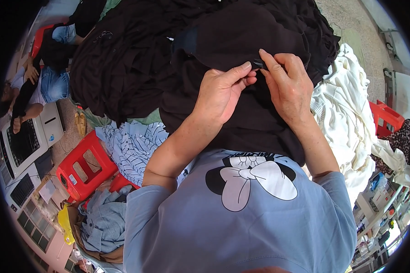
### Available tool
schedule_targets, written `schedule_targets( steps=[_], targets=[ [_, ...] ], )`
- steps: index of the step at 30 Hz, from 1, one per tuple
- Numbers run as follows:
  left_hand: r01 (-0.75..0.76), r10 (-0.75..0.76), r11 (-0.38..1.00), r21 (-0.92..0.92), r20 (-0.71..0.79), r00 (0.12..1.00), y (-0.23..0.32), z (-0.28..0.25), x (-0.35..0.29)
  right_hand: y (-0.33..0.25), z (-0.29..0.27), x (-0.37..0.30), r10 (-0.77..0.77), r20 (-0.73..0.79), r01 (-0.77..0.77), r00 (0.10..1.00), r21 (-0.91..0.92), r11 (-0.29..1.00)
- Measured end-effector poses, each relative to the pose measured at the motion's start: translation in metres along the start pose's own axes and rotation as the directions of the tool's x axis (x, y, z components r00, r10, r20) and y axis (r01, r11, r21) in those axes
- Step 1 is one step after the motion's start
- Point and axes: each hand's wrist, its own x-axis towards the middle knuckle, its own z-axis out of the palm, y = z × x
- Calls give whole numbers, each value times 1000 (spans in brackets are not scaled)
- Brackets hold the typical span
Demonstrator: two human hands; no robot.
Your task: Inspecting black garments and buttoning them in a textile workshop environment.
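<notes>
A black garment (241,36) lies spread over my lap and up onto a large heap of black cloth. My left hand (221,91) pinches the cloth between thumb and forefinger, close to a folded edge. My right hand (289,84) is closed around a small dark tool (258,64) that looks like thread snips. Its short pointed end sticks out towards my left fingertips, nearly touching them. Most of the tool is hidden by my right fingers. Whether a thread lies between the two hands is too small to tell.
White knitwear (344,118) is piled on the right, and a patterned light-blue shirt (136,145) lies on the left. A red plastic stool (87,166) stands beyond it, near a bag of blue clothes (102,220). Another person (54,68) sits at the far left, holding dark cloth.
</notes>
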Motion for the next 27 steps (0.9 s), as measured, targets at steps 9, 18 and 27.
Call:
schedule_targets(
  steps=[9, 18, 27],
  targets=[
    [-2, 2, 1000, 12, -3, 1000, -3, -1, 1, 3, 3, -1, -32, -32, 32, 999, -24, 999],
    [-11, 8, 998, 61, 46, 999, -8, -10, 5, 9, 5, -3, -113, -41, 108, 993, -99, 989],
    [18, -18, 1000, 0, 50, 999, -10, -17, 11, 14, 5, -1, 100, 71, -119, 992, 339, 933]
  ],
)
